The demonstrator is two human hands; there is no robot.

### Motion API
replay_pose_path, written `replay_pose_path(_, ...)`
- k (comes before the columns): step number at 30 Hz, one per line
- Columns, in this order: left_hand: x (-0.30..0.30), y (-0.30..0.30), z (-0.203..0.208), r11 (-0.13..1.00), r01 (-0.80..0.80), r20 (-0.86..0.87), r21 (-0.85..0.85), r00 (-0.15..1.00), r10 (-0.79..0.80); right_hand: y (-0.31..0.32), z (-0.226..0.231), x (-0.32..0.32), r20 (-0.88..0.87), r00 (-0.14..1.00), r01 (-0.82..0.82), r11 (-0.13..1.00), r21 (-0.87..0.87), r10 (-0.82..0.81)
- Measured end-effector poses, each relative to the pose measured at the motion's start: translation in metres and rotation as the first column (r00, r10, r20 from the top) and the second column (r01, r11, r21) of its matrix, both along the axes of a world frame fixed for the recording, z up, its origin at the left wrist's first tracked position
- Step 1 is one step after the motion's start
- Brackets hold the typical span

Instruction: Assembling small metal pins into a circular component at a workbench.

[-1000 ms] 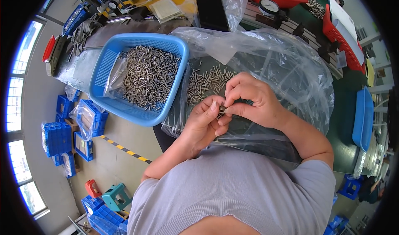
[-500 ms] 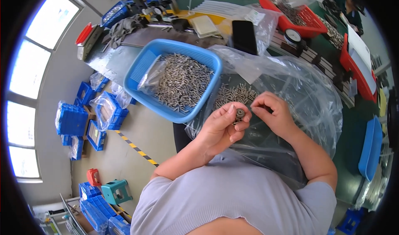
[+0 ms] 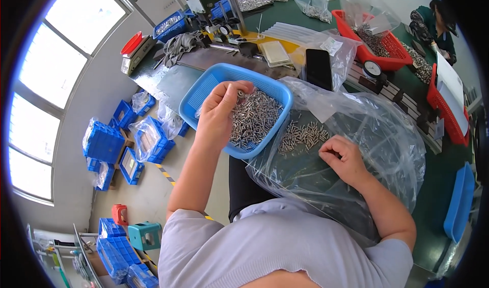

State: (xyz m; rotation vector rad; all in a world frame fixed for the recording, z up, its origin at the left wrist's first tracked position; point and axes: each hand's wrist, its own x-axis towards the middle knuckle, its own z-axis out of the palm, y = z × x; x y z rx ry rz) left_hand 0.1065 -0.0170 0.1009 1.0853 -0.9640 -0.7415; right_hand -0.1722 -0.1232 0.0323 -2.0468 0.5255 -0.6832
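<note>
My left hand is over the left part of a blue plastic basket, its fingers curled round a small round metal ring with a hole in it. Whether it holds loose pins too is hidden. Many short metal pins fill the basket. On a clear plastic sheet beside it lies a smaller heap of metal pins. Just right of that heap, my right hand rests with thumb and fingers bent together; anything between them is too small to make out.
A black phone and a dial gauge lie beyond the sheet. Farther back stands a red basket of metal parts, near a person in dark clothes. A blue tray is at the right edge. Blue crates stand on the floor at left.
My left hand has moved left and away from me, from beside my right hand to over the basket, with the metal ring. My right hand has drawn slightly back. The whole view has shifted.
</note>
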Motion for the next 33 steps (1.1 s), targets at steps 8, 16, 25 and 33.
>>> replay_pose_path(8,0.04,-0.002,-0.03,0.926,-0.27,0.34,0.263,0.924,0.173,0.0,-0.008,0.003,0.008,1.0,-0.017,0.996,-0.089,0.018)
replay_pose_path(16,0.04,0.004,-0.014,0.96,-0.193,0.197,0.202,0.969,0.153,-0.004,-0.01,0.006,0.003,0.999,-0.035,0.982,-0.187,0.036)
replay_pose_path(25,0.029,0.027,0.004,0.884,-0.089,0.677,0.458,0.68,-0.282,-0.001,-0.006,0.011,-0.048,0.998,-0.049,0.969,-0.242,0.038)
replay_pose_path(33,0.035,0.011,-0.003,0.676,0.027,0.641,0.737,0.29,-0.71,-0.004,-0.006,0.019,-0.075,0.996,-0.063,0.959,-0.276,0.043)
